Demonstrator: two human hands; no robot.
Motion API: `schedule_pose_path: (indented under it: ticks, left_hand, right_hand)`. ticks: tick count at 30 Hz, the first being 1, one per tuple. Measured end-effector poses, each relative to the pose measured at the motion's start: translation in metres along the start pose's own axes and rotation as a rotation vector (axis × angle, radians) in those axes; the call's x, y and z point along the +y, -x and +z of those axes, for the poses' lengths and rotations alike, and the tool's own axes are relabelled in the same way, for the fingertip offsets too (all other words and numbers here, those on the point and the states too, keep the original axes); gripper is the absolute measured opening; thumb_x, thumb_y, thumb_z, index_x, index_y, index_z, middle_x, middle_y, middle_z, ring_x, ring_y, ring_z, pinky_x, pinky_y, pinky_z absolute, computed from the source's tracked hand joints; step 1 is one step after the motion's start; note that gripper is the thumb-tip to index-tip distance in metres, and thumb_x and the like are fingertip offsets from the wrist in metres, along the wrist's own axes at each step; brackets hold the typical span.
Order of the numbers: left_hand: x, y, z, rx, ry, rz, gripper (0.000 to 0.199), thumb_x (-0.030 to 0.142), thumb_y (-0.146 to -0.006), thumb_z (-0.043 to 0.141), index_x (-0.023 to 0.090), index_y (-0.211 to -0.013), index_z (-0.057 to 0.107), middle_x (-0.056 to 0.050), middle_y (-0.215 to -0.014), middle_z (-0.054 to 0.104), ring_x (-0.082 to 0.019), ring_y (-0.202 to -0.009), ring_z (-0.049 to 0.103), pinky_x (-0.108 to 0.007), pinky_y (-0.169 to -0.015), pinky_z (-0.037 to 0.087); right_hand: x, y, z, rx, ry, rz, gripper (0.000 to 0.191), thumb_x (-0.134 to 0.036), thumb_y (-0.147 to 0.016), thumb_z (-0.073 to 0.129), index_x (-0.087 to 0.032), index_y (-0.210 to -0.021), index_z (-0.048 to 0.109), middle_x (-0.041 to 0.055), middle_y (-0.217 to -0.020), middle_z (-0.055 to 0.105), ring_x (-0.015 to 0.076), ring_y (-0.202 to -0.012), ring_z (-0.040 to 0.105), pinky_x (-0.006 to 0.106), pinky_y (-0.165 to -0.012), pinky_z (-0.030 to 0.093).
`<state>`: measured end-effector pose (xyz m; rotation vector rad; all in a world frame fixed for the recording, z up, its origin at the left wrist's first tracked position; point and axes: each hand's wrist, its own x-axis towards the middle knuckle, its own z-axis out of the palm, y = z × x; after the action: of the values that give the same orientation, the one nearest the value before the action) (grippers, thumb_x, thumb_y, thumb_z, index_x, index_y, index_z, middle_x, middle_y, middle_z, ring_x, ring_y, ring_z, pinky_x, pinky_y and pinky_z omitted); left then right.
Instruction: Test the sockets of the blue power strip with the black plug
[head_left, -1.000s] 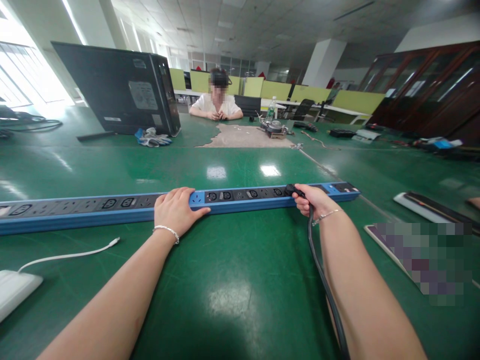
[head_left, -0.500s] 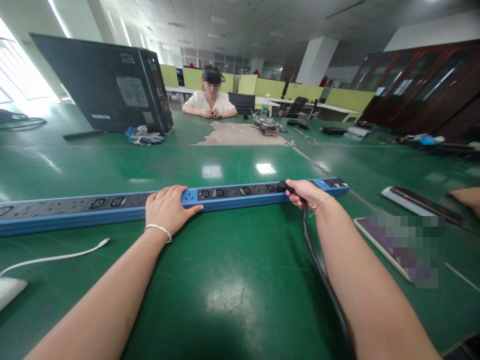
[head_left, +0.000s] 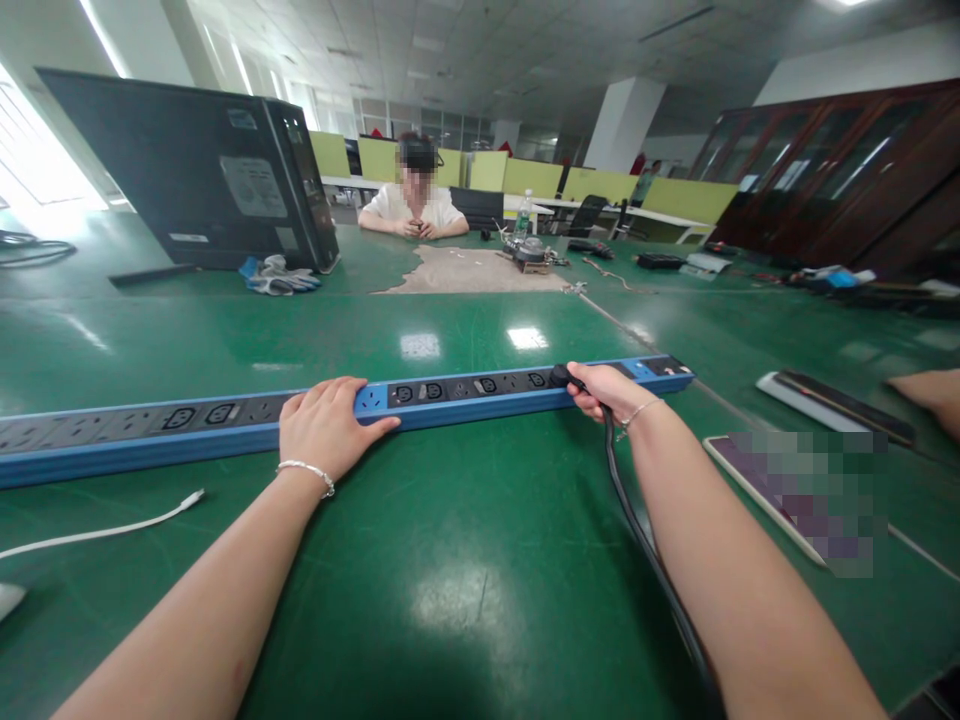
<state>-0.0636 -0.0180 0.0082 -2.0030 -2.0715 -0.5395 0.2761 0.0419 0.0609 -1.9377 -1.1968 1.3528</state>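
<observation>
A long blue power strip (head_left: 465,411) with black sockets lies across the green table. My left hand (head_left: 321,425) rests over it left of the middle, fingers on top and thumb along the front side, gripping it. Toward the strip's right end, my right hand (head_left: 600,388) is closed around a black plug (head_left: 559,375) at the sockets. From this hand a black cable (head_left: 637,530) runs down toward the lower edge of the view. Whether the plug's pins are fully in the socket is hidden.
A black computer case (head_left: 187,170) and gloves (head_left: 277,275) are at the back left. A person (head_left: 412,200) sits opposite. On the right lie a phone (head_left: 787,500) and a black-and-white bar (head_left: 832,405), near another person's hand (head_left: 930,395). A white cable (head_left: 112,533) lies left.
The camera view has shifted slightly, so most things appear a little further left. Both hands keep their places on the strip and the plug.
</observation>
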Motion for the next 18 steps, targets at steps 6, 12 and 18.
schedule_pose_path:
  ticks: [6, 12, 18]
  left_hand:
    - [0.001, 0.0, -0.002, -0.012, 0.008, -0.009, 0.062, 0.064, -0.073, 0.052, 0.022, -0.119, 0.053, -0.01, -0.121, 0.061, -0.03, -0.114, 0.053, -0.043, -0.096, 0.034]
    - [0.001, -0.001, -0.001, -0.019, 0.017, -0.011, 0.063, 0.064, -0.073, 0.053, 0.021, -0.119, 0.054, -0.01, -0.122, 0.061, -0.03, -0.116, 0.051, -0.043, -0.097, 0.033]
    - [0.0, -0.001, 0.0, -0.012, 0.01, -0.008, 0.064, 0.064, -0.073, 0.052, 0.02, -0.12, 0.054, -0.011, -0.121, 0.062, -0.03, -0.115, 0.052, -0.043, -0.097, 0.033]
  right_hand:
    - [0.009, 0.0, 0.004, 0.033, -0.058, -0.044, 0.041, -0.04, -0.098, 0.025, -0.021, -0.064, 0.038, -0.0094, -0.031, 0.025, 0.0055, -0.024, 0.025, 0.017, -0.029, 0.017]
    - [0.012, -0.001, 0.007, 0.043, -0.117, -0.063, 0.041, -0.039, -0.098, 0.026, -0.021, -0.063, 0.038, -0.009, -0.03, 0.025, 0.0053, -0.024, 0.024, 0.017, -0.029, 0.016]
    - [0.019, -0.01, 0.005, 0.113, -0.094, -0.173, 0.043, -0.039, -0.096, 0.034, -0.018, -0.061, 0.044, -0.0063, -0.033, 0.033, 0.005, -0.026, 0.03, 0.017, -0.03, 0.021]
